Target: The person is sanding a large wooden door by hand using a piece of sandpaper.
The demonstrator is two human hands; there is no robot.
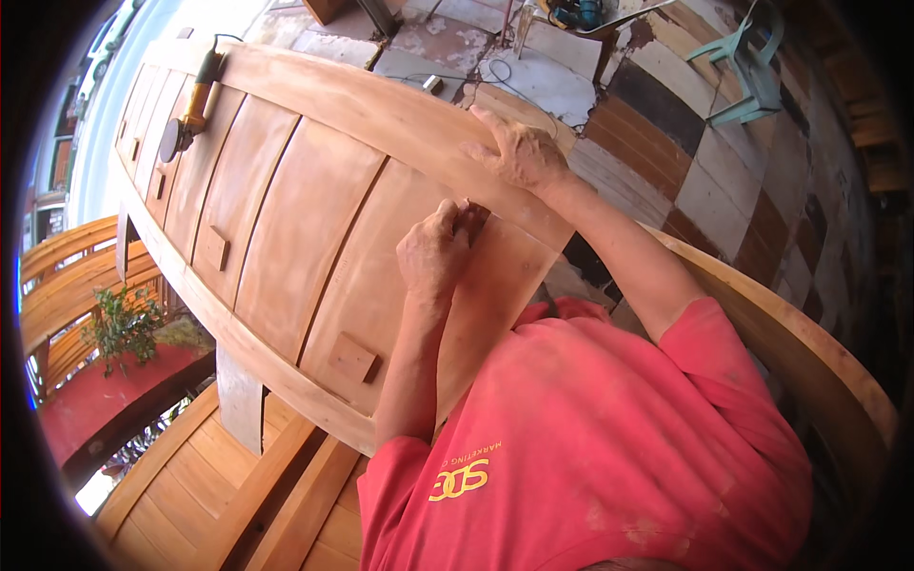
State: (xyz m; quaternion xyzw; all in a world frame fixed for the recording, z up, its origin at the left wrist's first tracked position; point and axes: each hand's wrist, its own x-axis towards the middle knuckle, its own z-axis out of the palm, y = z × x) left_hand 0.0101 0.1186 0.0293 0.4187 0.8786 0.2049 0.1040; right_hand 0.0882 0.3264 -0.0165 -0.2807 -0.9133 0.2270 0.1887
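Observation:
Before me lies a large wooden panel (307,221), made of several boards inside a pale frame. My left hand (433,246) is closed around a small dark reddish-brown piece of what looks like sandpaper (471,218), on the board nearest my body. Part of that piece is hidden by the fingers. Farther right, my right hand (525,153) rests on the panel's wide frame rail (407,121). Its fingers are spread and nothing shows in them. A small square wood block (353,357) sits on the same board as my left hand, towards the lower rail (285,371).
An angle grinder (193,110) with a round disc lies on the panel's far end, its cord trailing off. More wood blocks (216,248) dot the boards. Beyond are a tiled floor (643,171), a green plastic chair (746,78) and a leafy plant (125,325). Another wooden panel (178,471) stands below left.

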